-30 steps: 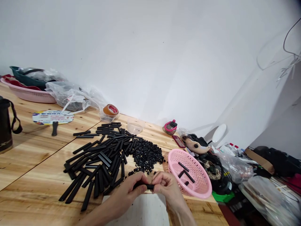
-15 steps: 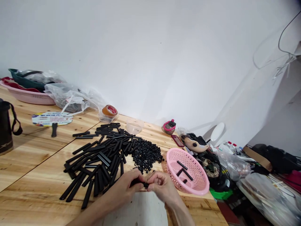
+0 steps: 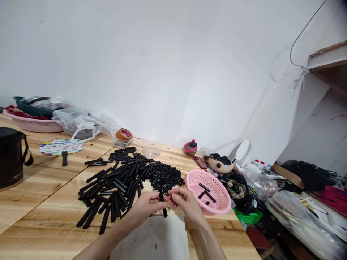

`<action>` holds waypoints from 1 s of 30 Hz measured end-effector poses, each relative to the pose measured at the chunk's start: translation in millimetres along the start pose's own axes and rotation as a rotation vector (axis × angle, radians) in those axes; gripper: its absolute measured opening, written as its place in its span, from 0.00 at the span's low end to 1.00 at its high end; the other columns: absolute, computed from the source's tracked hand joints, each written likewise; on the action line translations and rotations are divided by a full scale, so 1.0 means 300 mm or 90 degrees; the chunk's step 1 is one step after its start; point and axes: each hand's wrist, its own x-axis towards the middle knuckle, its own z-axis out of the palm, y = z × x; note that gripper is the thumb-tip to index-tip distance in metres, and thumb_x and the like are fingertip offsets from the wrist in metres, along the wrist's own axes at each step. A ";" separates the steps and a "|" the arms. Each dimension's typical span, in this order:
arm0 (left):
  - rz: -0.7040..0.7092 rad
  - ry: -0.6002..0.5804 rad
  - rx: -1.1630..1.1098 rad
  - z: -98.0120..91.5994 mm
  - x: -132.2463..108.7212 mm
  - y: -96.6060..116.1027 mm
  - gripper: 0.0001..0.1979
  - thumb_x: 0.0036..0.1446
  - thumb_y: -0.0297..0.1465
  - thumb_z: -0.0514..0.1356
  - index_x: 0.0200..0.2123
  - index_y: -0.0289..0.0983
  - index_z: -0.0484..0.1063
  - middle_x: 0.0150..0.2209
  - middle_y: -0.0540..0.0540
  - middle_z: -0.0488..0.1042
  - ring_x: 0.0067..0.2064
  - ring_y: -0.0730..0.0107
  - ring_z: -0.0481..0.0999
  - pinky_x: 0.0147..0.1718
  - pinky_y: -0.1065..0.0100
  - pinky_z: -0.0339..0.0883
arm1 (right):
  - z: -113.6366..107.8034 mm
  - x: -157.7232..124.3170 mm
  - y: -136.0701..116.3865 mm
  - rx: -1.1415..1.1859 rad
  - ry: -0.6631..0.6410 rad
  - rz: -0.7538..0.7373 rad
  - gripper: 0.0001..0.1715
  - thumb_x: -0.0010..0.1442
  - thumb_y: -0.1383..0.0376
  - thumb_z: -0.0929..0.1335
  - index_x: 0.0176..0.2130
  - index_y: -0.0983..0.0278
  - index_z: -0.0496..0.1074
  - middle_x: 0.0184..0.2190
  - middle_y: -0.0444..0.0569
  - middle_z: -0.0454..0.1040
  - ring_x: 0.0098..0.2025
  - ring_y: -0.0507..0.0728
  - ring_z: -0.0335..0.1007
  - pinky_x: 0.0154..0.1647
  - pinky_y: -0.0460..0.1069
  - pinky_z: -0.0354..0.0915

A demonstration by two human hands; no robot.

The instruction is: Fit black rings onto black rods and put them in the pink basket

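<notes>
My left hand pinches a short black tube between thumb and fingers, its lower end tilted toward me. My right hand is just right of the tube, thumb and fingertips drawn together; anything between them is too small to make out. Below the hands lies a pale white board. Left of them spreads a loose pile of black tubes, with a heap of small black pieces behind. A pink perforated basket at right holds several black tubes.
Along the wall stand a tape roll, a clear bowl and a pink-trimmed bottle. A paddle fan and a black canister are at left. Bags and cables crowd the table's right edge.
The tube has turned from lying sideways between both hands to nearly upright in my left hand. My right fingers have come off its end. The camera view has shifted slightly.
</notes>
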 end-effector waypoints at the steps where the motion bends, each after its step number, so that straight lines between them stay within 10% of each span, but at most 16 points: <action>1: 0.013 -0.005 0.049 0.010 -0.008 0.002 0.17 0.50 0.42 0.66 0.36 0.34 0.75 0.31 0.49 0.76 0.34 0.68 0.72 0.34 0.71 0.63 | 0.011 -0.007 0.003 -0.018 0.001 0.001 0.18 0.50 0.54 0.76 0.37 0.64 0.80 0.29 0.46 0.76 0.24 0.51 0.68 0.27 0.46 0.66; 13: 0.109 0.102 0.493 0.120 -0.101 0.073 0.10 0.61 0.33 0.56 0.31 0.39 0.76 0.33 0.47 0.80 0.36 0.63 0.75 0.34 0.70 0.59 | 0.103 -0.109 0.000 -0.185 0.176 -0.163 0.10 0.48 0.69 0.75 0.34 0.58 0.82 0.31 0.46 0.74 0.33 0.56 0.70 0.34 0.49 0.67; 21: 0.085 0.062 0.509 0.117 -0.098 0.001 0.13 0.59 0.30 0.57 0.23 0.37 0.75 0.22 0.50 0.75 0.26 0.68 0.70 0.27 0.71 0.53 | 0.096 -0.110 0.136 -0.002 0.175 -0.034 0.42 0.42 0.72 0.74 0.57 0.60 0.67 0.28 0.43 0.73 0.26 0.54 0.69 0.27 0.49 0.68; 30: 0.059 0.087 0.436 0.136 -0.127 0.025 0.09 0.58 0.30 0.56 0.28 0.38 0.75 0.29 0.48 0.78 0.33 0.65 0.72 0.34 0.70 0.57 | 0.098 -0.152 0.106 -0.147 0.174 -0.116 0.33 0.46 0.75 0.72 0.52 0.59 0.71 0.29 0.43 0.73 0.30 0.55 0.71 0.35 0.50 0.69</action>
